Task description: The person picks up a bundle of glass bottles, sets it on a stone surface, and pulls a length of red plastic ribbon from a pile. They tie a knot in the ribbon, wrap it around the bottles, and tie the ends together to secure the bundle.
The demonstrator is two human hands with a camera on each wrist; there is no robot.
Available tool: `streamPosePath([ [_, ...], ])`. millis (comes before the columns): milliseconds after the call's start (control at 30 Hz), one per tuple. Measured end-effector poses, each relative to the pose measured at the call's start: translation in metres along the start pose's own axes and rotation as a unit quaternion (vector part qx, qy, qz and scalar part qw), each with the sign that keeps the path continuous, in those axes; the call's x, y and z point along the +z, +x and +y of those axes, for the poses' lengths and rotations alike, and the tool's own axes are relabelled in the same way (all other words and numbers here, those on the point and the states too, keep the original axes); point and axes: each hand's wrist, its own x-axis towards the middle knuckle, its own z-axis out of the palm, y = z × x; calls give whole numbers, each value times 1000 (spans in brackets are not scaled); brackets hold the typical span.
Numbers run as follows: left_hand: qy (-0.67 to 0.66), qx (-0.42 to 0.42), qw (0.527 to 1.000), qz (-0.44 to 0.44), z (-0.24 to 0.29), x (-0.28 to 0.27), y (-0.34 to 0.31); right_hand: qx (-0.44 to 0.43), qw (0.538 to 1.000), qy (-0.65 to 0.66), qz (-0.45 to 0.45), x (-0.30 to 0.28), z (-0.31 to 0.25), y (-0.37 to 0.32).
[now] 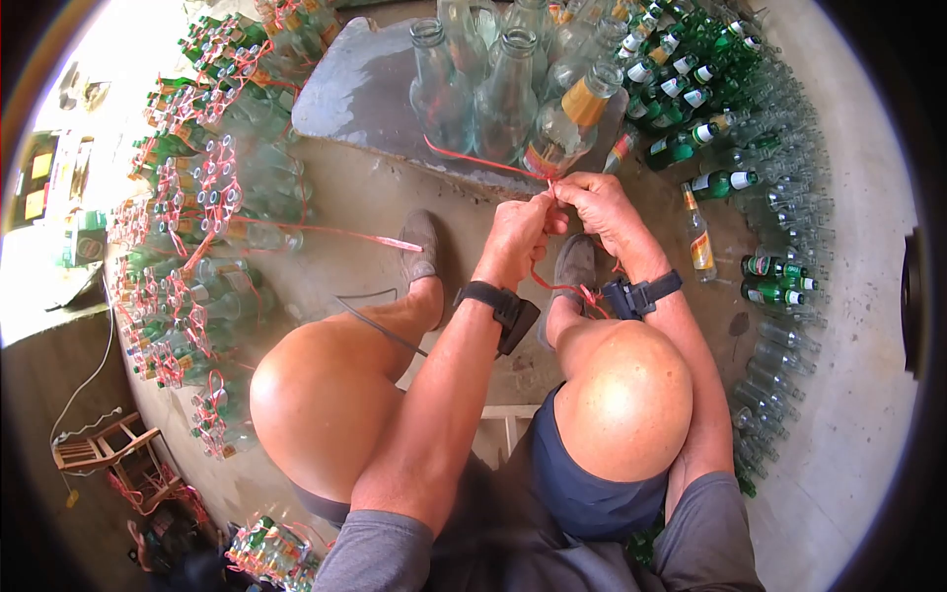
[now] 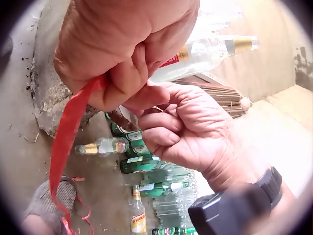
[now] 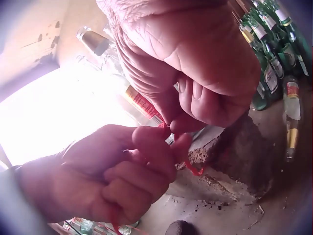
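Note:
My left hand [image 1: 515,242] and right hand [image 1: 604,209] meet fingertip to fingertip at the near edge of a stone slab [image 1: 345,104]. Between them they pinch a red plastic strip [image 2: 71,129], which hangs in a long flat tail below the left hand in the left wrist view. Another length of strip runs along the base of a group of clear glass bottles [image 1: 449,104] standing on the slab. Closest to the fingers is a clear bottle with a gold neck label [image 1: 584,104]. The fingers partly hide where the strip ends meet.
Bundles of bottles tied with red strip [image 1: 217,187] stand on the left floor. Green bottles [image 1: 671,89] crowd the right, with clear ones [image 1: 779,365] along the wall. A single labelled bottle [image 1: 700,247] lies near the right arm. A wooden stool [image 1: 109,444] is at lower left.

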Motion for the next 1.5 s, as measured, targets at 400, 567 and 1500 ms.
streamPosePath([
  [400,-25,148,978,146,-24,20,-3,107,987,112,-48,-7,-2,-3],
  [567,-53,309,933,178,-35,27,2,116,979,158,-52,-4,-3,-4],
  [1500,183,434,866,168,-34,3,16,67,993,85,-38,0,8,0],
])
